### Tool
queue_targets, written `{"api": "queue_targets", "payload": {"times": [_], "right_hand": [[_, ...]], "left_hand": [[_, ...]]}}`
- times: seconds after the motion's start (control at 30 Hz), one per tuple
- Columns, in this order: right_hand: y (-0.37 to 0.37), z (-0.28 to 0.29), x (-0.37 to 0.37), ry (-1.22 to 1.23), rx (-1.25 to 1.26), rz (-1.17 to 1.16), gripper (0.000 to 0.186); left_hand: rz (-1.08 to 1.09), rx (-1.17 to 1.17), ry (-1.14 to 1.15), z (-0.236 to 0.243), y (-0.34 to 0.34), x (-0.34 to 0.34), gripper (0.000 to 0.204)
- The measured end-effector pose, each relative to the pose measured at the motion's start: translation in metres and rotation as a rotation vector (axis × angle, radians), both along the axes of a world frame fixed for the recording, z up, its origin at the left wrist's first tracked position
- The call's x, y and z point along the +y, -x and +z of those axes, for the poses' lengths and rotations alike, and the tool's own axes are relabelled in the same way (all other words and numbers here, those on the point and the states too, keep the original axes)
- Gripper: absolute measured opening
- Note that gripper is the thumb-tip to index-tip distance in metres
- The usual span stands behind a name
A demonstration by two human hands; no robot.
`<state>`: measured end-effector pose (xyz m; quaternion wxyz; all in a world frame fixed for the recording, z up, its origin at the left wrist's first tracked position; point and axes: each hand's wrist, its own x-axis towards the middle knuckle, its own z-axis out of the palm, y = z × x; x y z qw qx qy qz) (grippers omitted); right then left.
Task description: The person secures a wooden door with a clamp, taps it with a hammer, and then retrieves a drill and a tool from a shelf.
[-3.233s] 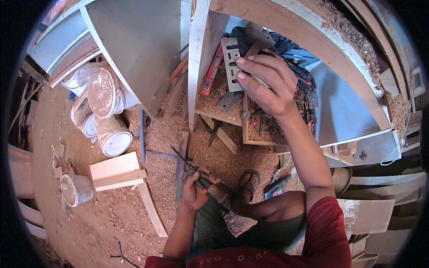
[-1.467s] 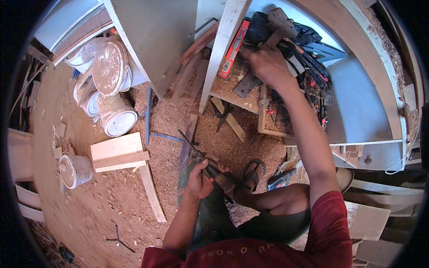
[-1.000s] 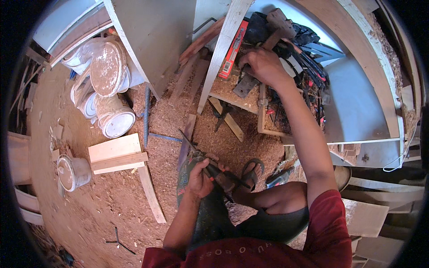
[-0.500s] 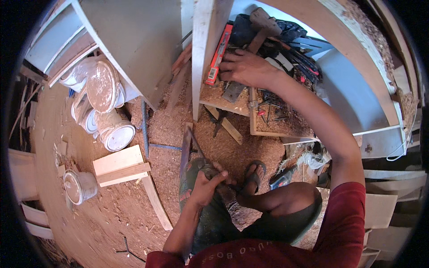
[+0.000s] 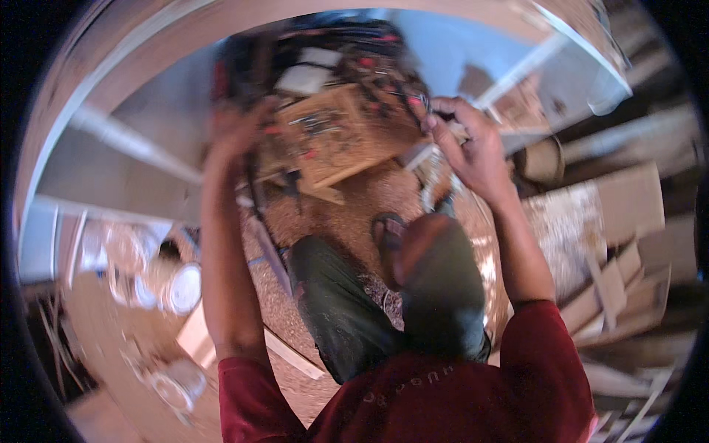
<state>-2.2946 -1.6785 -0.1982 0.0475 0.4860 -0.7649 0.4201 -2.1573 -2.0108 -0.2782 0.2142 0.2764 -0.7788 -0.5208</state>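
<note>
My right hand (image 5: 473, 144) is raised beside the right end of a wooden tray (image 5: 347, 176). Its thumb and fingers are pinched together at a small dark and reddish thing, too blurred to name. My left hand (image 5: 242, 127) reaches up to the left of the tray, near the dark heap of tools (image 5: 362, 48). Motion smears its fingers, so their grip does not show. Small metal pieces (image 5: 317, 122) and bits of red lie in the tray. A pale flat block (image 5: 304, 77) rests behind it.
White-lidded buckets (image 5: 181, 288) stand on the floor at the left, near pale boards (image 5: 198, 336). Wood shavings (image 5: 354, 210) cover the ground around my feet. Pale cabinet panels (image 5: 133, 151) frame the tools. Board offcuts (image 5: 613, 288) are piled at the right.
The view has swung right. My right hand has left the spot beside the red box and is now right of the tray. My left hand has risen from my knee to the tools' left side.
</note>
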Motion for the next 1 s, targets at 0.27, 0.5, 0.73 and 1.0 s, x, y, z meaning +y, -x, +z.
{"api": "queue_targets", "payload": {"times": [0.27, 0.5, 0.73, 1.0], "right_hand": [[-0.005, -0.146, 0.224, -0.428, -0.462, -0.785, 0.024], [-0.070, -0.359, 0.317, -0.780, -0.351, -0.538, 0.066], [-0.055, -0.415, 0.275, -1.127, -0.237, -0.779, 0.081], [-0.018, -0.304, 0.224, -1.130, -0.784, -0.457, 0.091]], "left_hand": [[0.038, -0.213, -0.147, -0.017, 0.036, -0.089, 0.071], [0.174, -0.662, 0.226, 0.034, 0.090, -0.013, 0.058], [-0.165, -0.525, 0.933, -0.003, 0.035, -0.092, 0.055], [-0.261, -0.063, 1.193, 0.077, -0.009, 0.147, 0.053]]}}
